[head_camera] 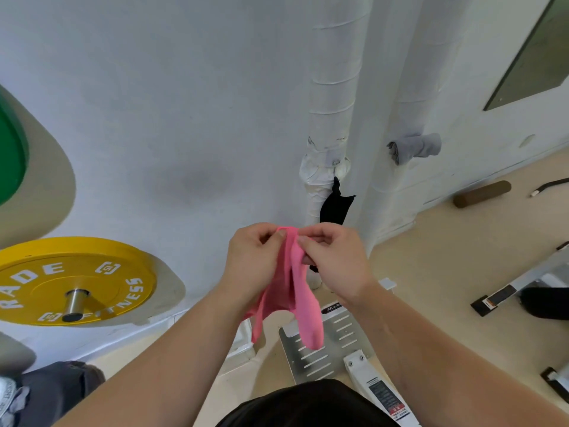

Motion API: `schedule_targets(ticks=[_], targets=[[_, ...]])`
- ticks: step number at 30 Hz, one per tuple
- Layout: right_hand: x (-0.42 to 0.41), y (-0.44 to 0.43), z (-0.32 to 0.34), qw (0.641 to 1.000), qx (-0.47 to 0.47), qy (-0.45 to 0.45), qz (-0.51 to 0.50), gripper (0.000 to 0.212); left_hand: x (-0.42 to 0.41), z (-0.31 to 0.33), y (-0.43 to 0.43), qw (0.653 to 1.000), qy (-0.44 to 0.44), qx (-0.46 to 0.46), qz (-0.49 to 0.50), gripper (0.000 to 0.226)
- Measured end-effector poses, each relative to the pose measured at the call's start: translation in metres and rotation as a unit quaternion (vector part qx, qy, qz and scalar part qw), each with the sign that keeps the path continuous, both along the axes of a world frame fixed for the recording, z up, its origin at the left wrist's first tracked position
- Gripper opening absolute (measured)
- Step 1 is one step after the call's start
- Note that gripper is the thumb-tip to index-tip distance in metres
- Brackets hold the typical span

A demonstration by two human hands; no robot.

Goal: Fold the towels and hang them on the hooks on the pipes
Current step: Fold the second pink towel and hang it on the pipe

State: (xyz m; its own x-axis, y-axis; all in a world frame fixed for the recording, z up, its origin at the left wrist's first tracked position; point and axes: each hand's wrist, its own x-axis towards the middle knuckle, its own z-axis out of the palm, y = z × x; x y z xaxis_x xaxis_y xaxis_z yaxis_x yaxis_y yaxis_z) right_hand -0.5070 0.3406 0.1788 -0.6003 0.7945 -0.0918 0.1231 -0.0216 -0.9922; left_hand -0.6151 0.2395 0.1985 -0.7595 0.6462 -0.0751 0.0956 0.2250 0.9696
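1. A green weight plate (9, 149) sits at the far left edge, well to the left of the fingers and higher than them.
2. A yellow weight plate (74, 278) on a steel peg hangs on the wall, left of the fingers and a little lower.
3. The left hand (255, 257) has its fingers curled, and thumb and fingertips pinch the top edge of the pink towel (300, 291).
4. The pink towel is held in the air between both hands. Its bunched folds hang below the fingers, over a slotted metal plate (326, 343).
5. The right hand (335, 257) pinches the same top edge with its fingers curled, close beside the left fingertips.
6. A black towel (334, 208) hangs on the left pipe (332, 87), just above the right fingers.
7. A grey towel (415, 147) hangs folded on the right pipe (412, 87), higher and to the right of the fingers.
8. A brown roller (482, 194) lies on the floor, far right of the fingers.
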Motion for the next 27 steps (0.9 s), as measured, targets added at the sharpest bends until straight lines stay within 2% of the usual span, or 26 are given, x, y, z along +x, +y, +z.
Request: schedule_targets(ticks=[3, 5, 9, 13, 19, 23, 27], targets=[[0.001, -0.006, 0.009, 0.997, -0.041, 0.032, 0.054, 0.036, 0.005, 0.001, 0.000, 1.000, 0.002, 0.009, -0.017, 0.023], [0.005, -0.005, 0.010, 0.997, -0.024, 0.031, 0.067, 0.040, 0.005, 0.001, -0.001, 0.999, -0.006, 0.008, -0.030, 0.022], [0.010, 0.002, 0.007, 0.994, 0.093, -0.005, 0.052, 0.027, 0.008, 0.002, -0.003, 0.997, -0.035, 0.003, -0.070, 0.021], [0.012, 0.006, 0.010, 0.979, 0.194, -0.015, 0.058, 0.015, 0.008, 0.003, -0.003, 0.997, -0.039, 0.012, -0.059, 0.021], [0.013, 0.006, 0.019, 0.973, 0.220, -0.028, 0.062, 0.010, 0.003, 0.005, -0.005, 0.992, -0.068, 0.015, -0.100, 0.022], [0.014, 0.005, 0.016, 0.972, 0.227, -0.024, 0.055, 0.021, -0.002, 0.005, -0.009, 0.985, -0.093, 0.006, -0.147, 0.026], [0.012, 0.010, 0.011, 0.964, 0.259, -0.044, 0.047, 0.019, -0.003, 0.006, -0.013, 0.981, -0.103, 0.029, -0.160, 0.013]])
